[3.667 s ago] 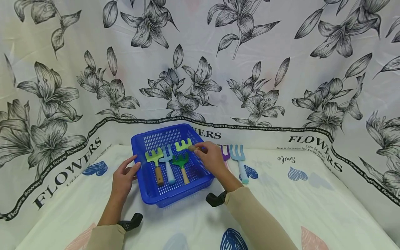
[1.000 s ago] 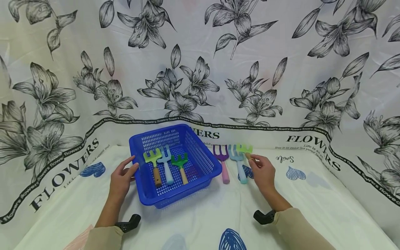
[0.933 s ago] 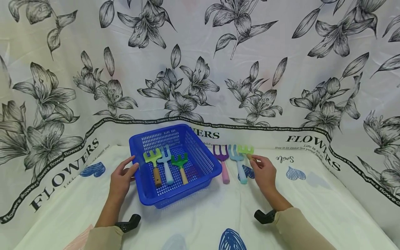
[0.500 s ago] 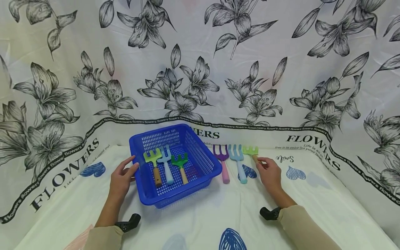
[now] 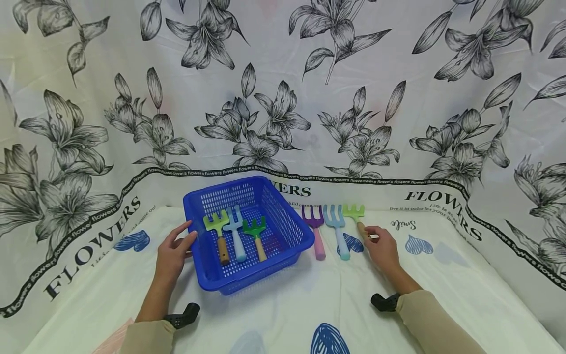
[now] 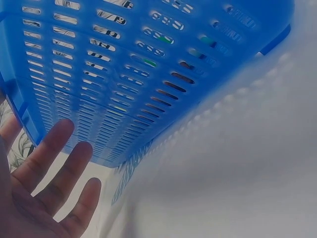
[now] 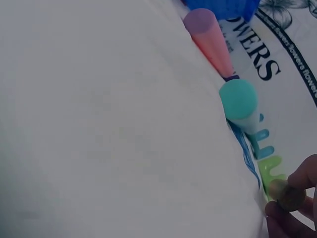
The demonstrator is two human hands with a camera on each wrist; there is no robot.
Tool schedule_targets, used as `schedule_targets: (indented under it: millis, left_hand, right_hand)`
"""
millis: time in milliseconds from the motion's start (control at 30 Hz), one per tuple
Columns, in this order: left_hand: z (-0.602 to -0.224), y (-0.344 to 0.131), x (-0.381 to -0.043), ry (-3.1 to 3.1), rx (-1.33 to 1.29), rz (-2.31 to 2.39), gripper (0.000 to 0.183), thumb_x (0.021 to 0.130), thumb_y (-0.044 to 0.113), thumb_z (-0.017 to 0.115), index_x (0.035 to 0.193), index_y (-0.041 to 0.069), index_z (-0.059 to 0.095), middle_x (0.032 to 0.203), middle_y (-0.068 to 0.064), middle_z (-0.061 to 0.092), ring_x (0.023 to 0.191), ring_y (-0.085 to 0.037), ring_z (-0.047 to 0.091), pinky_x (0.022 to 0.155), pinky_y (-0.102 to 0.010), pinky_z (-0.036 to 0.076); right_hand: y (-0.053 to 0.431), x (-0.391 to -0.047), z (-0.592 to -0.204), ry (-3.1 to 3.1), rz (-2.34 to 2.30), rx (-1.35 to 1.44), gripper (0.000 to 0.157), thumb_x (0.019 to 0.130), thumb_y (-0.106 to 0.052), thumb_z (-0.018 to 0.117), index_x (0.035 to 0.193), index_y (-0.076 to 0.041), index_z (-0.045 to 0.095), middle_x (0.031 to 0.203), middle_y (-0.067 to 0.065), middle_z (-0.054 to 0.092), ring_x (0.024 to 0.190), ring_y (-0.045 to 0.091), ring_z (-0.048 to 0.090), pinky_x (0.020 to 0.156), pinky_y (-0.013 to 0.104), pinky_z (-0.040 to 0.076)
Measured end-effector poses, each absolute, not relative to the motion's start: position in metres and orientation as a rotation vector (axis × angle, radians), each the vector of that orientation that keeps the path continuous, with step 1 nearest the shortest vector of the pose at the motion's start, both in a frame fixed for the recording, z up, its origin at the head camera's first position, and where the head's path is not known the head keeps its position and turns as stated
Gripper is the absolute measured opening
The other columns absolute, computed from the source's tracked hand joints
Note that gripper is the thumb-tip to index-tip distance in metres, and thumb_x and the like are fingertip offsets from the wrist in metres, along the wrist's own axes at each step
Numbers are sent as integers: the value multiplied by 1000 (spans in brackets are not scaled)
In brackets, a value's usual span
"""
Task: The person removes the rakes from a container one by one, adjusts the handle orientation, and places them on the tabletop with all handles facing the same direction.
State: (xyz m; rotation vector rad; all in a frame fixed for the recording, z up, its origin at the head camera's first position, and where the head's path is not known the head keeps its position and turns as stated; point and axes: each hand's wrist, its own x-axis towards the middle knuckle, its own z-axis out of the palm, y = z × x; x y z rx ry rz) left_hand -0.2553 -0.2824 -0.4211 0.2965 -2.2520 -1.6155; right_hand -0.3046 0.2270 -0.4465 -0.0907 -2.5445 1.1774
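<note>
Lime fork [image 5: 355,213], right fingers [image 5: 375,230] pinching, cloth [image 5: 479,295] rightward, left fingers [image 6: 68,173] loose at basket [image 5: 258,272] rim

Basket [image 5: 265,271] beside the left hand [image 5: 171,253], three rakes [image 5: 239,243] inside; three outer rakes [image 5: 341,241] in a row, ending at the right hand [image 5: 382,248].

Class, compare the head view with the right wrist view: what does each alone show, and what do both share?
Only head: the left hand at the basket, and inside it a lime fork, a blue fork and a green fork.

Only right wrist: the wooden handle's end, hidden by the right hand in the head view.

Both: that hand pinching the held lime fork, plus the pink-handled fork, outer blue fork and some basket.
</note>
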Motion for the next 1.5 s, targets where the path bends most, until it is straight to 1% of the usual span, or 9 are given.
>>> schedule_targets:
  millis: [100, 200, 333, 467, 600, 800, 1067, 1300, 1500]
  left_hand:
    - [-421, -283, -256, -2248, 303, -1617, 59, 95, 49, 58, 146, 24, 46, 127, -18, 61, 94, -11, 64, 79, -27, 55]
    - [-420, -282, -256, -2249, 298, -1618, 59, 95, 50, 57, 146, 25, 46, 128, -18, 61, 98, -15, 64, 78, -25, 55]
    - [-419, -281, -256, -2251, 286, -1616, 59, 95, 49, 57, 147, 24, 45, 129, -18, 60, 100, -16, 64, 79, -27, 55]
    - [-419, -282, -256, -2249, 285, -1617, 58, 95, 49, 57, 146, 24, 46, 128, -19, 60, 94, -9, 64, 80, -28, 55]
    - [-420, -283, -256, -2245, 298, -1621, 57, 95, 48, 58, 146, 25, 46, 126, -18, 61, 87, -2, 62, 78, -26, 55]
    - [-423, -284, -257, -2246, 293, -1621, 58, 95, 48, 58, 146, 24, 46, 126, -19, 61, 88, -1, 62, 72, -18, 53]
    - [-423, -284, -256, -2250, 304, -1622, 57, 96, 47, 57, 147, 25, 45, 127, -18, 61, 96, -13, 64, 73, -18, 53]
    - [-422, -283, -255, -2244, 295, -1630, 59, 95, 50, 57, 146, 25, 46, 126, -18, 61, 92, -7, 64, 72, -16, 53]
    - [-421, -282, -254, -2250, 277, -1625, 60, 95, 52, 56, 147, 24, 45, 127, -19, 61, 102, -20, 64, 75, -19, 54]
  right_hand:
    - [229, -305, -449, -2548, 1173, -68, 35, 90, -2, 57, 124, -2, 60, 119, 17, 57, 100, 32, 58, 84, 44, 48]
    - [231, -305, -450, -2556, 1148, -37, 35, 89, -2, 58, 124, -2, 59, 118, 18, 57, 100, 32, 58, 84, 44, 48]
    - [233, -306, -452, -2581, 1117, -25, 35, 89, -3, 58, 124, -2, 59, 116, 17, 58, 99, 32, 57, 83, 44, 48]
    - [233, -305, -453, -2599, 1111, -48, 33, 89, -3, 58, 122, -2, 61, 116, 17, 57, 99, 31, 55, 83, 43, 47]
    - [232, -305, -453, -2618, 1105, -57, 29, 89, -2, 58, 118, -1, 63, 113, 18, 56, 98, 32, 55, 81, 43, 47]
    - [231, -305, -455, -2625, 1086, -59, 28, 88, -2, 59, 115, 0, 64, 111, 18, 57, 96, 31, 55, 79, 43, 47]
    - [225, -304, -449, -2612, 1103, -128, 27, 92, -8, 61, 118, -1, 63, 113, 18, 56, 101, 32, 54, 83, 45, 47]
    - [217, -303, -432, -2572, 1123, -106, 29, 94, -12, 62, 121, 0, 61, 114, 19, 54, 105, 34, 52, 84, 45, 48]
    - [205, -300, -421, -2556, 1191, -76, 32, 92, -6, 62, 123, -2, 60, 118, 19, 54, 107, 34, 53, 85, 44, 50]
